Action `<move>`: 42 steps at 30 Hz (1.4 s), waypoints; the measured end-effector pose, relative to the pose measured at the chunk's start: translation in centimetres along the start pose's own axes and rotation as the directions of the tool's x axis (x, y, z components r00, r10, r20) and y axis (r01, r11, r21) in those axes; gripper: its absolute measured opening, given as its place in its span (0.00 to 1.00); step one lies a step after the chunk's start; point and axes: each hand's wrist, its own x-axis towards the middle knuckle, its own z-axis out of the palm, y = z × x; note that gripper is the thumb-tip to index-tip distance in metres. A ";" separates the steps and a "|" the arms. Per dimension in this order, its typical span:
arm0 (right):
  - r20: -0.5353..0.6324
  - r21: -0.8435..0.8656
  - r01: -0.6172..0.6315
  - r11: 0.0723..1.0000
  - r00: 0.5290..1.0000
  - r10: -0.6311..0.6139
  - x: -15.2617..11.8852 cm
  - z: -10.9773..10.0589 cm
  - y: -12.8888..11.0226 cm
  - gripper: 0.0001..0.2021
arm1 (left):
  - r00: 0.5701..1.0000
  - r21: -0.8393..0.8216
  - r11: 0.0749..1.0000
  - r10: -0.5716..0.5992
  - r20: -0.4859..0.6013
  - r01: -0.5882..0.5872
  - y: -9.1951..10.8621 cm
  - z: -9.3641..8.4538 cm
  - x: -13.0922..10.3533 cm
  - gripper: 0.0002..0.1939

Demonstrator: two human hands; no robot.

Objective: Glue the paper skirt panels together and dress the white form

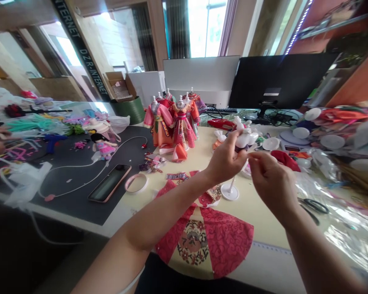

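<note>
My left hand [226, 160] is wrapped round a small white doll dress form [245, 139], tilted, whose upper part shows above the fingers. Below that hand, a thin white stand with a round base [230, 192] stands on the table. Close beside the form, my right hand [271, 175] is closed in a pinch; what lies between its fingertips is too small to make out. Under my forearms lies a red and gold fan-shaped fabric skirt [228, 237], with a smaller patterned red cloth piece [209, 199] just above it.
Several dressed doll forms [180, 118] stand at the back, before the monitors [276, 83]. To the left are a tape roll [136, 183], a phone [109, 183], a doll [103, 147] and a blue glue gun [52, 142]. Scissors [315, 206] and plastic wrap [349, 237] lie right.
</note>
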 end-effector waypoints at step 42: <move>0.125 0.048 -0.046 0.998 0.991 0.039 0.6 -2.3 -0.9 0.16 | 0.999 0.095 0.994 0.050 -0.003 -0.050 0.9 -0.1 -0.1 0.23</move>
